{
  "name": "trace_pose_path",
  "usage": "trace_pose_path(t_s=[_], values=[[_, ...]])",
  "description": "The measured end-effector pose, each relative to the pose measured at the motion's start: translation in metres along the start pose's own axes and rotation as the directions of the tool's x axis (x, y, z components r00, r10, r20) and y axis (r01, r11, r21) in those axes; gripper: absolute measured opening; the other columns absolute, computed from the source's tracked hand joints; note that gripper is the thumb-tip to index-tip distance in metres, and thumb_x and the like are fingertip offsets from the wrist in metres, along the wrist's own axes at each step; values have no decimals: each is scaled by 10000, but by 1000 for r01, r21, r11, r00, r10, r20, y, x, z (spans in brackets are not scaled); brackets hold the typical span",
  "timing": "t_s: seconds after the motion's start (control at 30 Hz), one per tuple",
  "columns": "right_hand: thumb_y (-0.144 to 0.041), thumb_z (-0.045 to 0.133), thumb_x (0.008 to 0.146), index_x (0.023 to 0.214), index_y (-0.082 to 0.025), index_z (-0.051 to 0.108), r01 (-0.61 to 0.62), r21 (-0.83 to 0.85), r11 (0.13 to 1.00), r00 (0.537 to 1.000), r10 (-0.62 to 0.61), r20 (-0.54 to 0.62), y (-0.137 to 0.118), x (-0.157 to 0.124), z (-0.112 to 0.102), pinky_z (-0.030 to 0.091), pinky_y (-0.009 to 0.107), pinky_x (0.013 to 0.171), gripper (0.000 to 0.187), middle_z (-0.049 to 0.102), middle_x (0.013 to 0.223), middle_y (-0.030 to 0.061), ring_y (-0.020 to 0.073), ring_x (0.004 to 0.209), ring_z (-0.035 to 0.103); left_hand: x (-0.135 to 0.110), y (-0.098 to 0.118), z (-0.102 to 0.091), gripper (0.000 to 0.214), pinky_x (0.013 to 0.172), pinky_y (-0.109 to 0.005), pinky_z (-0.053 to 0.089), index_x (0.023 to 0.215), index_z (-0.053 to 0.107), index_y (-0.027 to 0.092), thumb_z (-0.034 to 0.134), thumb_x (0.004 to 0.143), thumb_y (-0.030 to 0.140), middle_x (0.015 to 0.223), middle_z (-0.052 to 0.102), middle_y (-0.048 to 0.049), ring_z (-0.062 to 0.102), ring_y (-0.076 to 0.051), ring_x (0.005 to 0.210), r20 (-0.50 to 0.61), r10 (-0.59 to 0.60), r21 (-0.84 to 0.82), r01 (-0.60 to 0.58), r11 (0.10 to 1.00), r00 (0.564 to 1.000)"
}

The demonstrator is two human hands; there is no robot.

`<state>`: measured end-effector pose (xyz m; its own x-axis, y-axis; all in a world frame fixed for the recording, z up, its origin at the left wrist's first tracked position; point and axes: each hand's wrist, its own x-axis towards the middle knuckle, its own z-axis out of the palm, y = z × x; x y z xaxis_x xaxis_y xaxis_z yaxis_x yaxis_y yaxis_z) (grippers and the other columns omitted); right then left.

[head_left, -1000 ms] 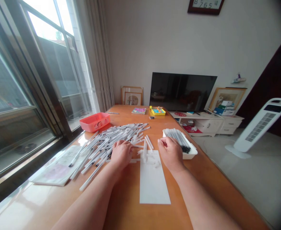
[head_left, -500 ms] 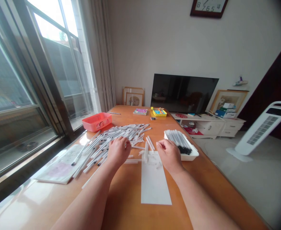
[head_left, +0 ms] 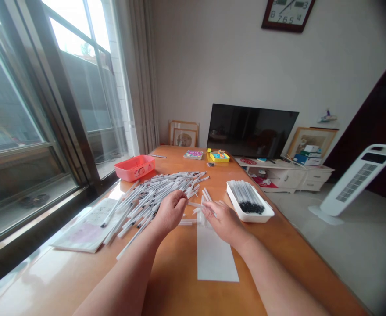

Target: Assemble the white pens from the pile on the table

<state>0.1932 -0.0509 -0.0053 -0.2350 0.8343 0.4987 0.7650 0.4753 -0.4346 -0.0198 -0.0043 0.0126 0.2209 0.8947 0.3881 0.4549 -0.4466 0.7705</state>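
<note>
My left hand [head_left: 170, 211] is closed, its thumb and fingertips pinching one end of a short translucent plastic tube [head_left: 195, 205]. My right hand [head_left: 223, 220] has its thumb and fingers closed on the tube's other end, above a white sheet of paper [head_left: 216, 259]. Loose clear tubes [head_left: 206, 194] lie just beyond the fingers, partly hidden by them. Left of and behind my left hand spreads a pile of white pens with dark tips [head_left: 156, 191]. Near my right wrist stands a white tray [head_left: 258, 218] with a row of clear, black-ended pens [head_left: 247, 193].
A red plastic basket [head_left: 135, 168] stands behind the pile at the left. A booklet [head_left: 81, 232] lies under some pens near the left edge. Toward the far end are a colourful book [head_left: 193, 154] and a yellow box [head_left: 219, 156]. The wooden table [head_left: 176, 272] has its right edge beyond the tray.
Both hands have come closer together, the right one moving left over the paper. The translucent tube now shows between their fingertips. The view has shifted slightly.
</note>
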Motion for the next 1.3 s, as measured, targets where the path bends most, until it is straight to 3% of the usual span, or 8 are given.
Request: trace_pose_path(t_s=[0.1, 0.17, 0.23, 0.37, 0.57, 0.83, 1.07, 1.3], values=[[-368, 472, 1001, 1013, -250, 704, -44, -3, 999, 999, 44, -15, 2, -1, 4, 459, 318, 806, 260, 712, 901, 51, 225, 894, 633, -1, 0, 11, 116, 703, -290, 432, 867, 634, 196, 564, 796, 255, 774, 657, -13, 584, -169, 730, -71, -107, -275, 84, 958, 992], [-367, 480, 995, 1007, -245, 694, -71, 2, 997, 995, 71, -66, 3, -1, 7, 460, 315, 797, 247, 704, 893, 54, 225, 886, 633, -3, 2, 18, 297, 746, -299, 452, 1034, 624, 193, 672, 773, 327, 896, 690, -41, 617, -174, 788, -132, -225, -494, 133, 859, 965], [-366, 481, 993, 1019, -242, 688, -79, 8, 997, 991, 79, -108, -1, -1, 9, 458, 313, 795, 242, 702, 896, 57, 226, 889, 633, -6, 5, 25, 403, 783, -320, 465, 1070, 627, 182, 728, 762, 421, 910, 692, -59, 637, -186, 815, -46, -314, -621, 219, 752, 948], [-375, 482, 996, 1017, -243, 686, -52, 26, 998, 990, 55, -127, -12, 1, 13, 449, 301, 776, 244, 702, 890, 53, 218, 875, 629, -11, 11, 32, 364, 857, -331, 469, 901, 682, 153, 711, 796, 500, 940, 704, -97, 650, -205, 908, 244, -245, -700, 345, 625, 939], [-349, 514, 965, 984, -250, 693, -115, 15, 993, 984, 116, -138, -4, 7, 16, 440, 295, 772, 205, 711, 903, 31, 207, 878, 622, -1, -3, 19, 331, 758, -311, 501, 908, 629, 174, 736, 769, 455, 853, 701, -69, 645, -160, 761, 164, -428, -859, 342, 381, 889], [-311, 562, 884, 813, -238, 675, -343, -229, 911, 938, 344, -39, 22, 37, 24, 386, 281, 683, 152, 687, 827, 21, 192, 818, 603, 14, -26, 4, 335, 513, -232, 389, 974, 671, 169, 674, 800, 455, 611, 544, 19, 476, -85, 476, 20, -662, -847, 365, 387, 749], [-465, 584, 868, 925, -254, 702, -368, -416, 832, 919, 393, -25, 15, 77, 44, 362, 384, 873, 249, 679, 1057, 73, 284, 1085, 533, 13, -26, 7, 347, 542, -230, 404, 977, 651, 165, 726, 762, 427, 661, 580, 0, 503, -87, 519, 73, -642, -874, 359, 327, 763], [-499, 562, 868, 854, -231, 739, -390, -507, 768, 887, 461, 15, 14, 99, 64, 307, 454, 932, 322, 672, 1093, 109, 317, 1144, 479, 14, -32, 9, 338, 495, -213, 328, 981, 641, 165, 706, 773, 423, 730, 608, -23, 481, -81, 529, 63, -614, -855, 361, 374, 786]])
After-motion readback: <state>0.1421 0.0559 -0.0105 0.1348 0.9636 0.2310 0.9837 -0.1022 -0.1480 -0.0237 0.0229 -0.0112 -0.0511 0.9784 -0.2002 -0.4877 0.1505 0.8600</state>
